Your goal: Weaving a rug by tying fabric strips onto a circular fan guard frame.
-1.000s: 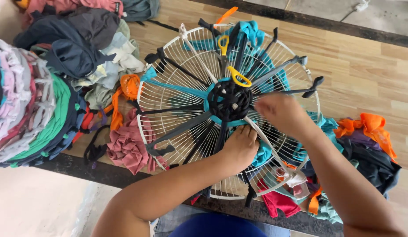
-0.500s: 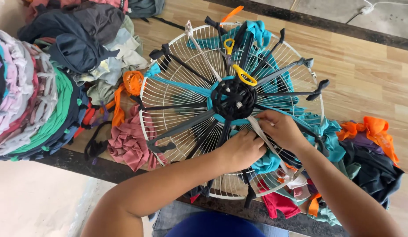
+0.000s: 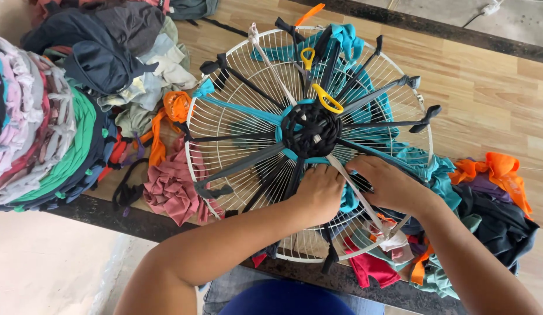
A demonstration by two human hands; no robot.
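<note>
Head view, the only one here: both hands are now down together at the lower edge of the black woven hub (image 3: 310,129), in the middle of the round white wire guard (image 3: 220,153) that lies flat on the wooden table (image 3: 493,87).

A second ago the right hand (image 3: 393,185) sat higher, up beside the hub; it has since dropped and closed in toward the left hand (image 3: 321,191), and the two now work almost knuckle to knuckle.

The left hand is curled shut, fingers tucked under, pressed onto the guard just below the hub; what it pinches cannot be made out.

The right hand is cupped over a teal fabric strip (image 3: 348,197), fingers bent, with a white strip (image 3: 356,192) running out diagonally between the two hands toward the rim.

Judging by that shift, the work has gone from reaching to tightening a pass of cloth into the weave.

The dark and teal spokes stay stretched from hub to rim, unchanged.

The yellow-handled scissors (image 3: 320,93) lie untouched on the guard above the hub.

Stacked woven mats (image 3: 32,146) sit at the left, loose rags (image 3: 166,186) beside them, more scraps (image 3: 493,192) at the right.
</note>
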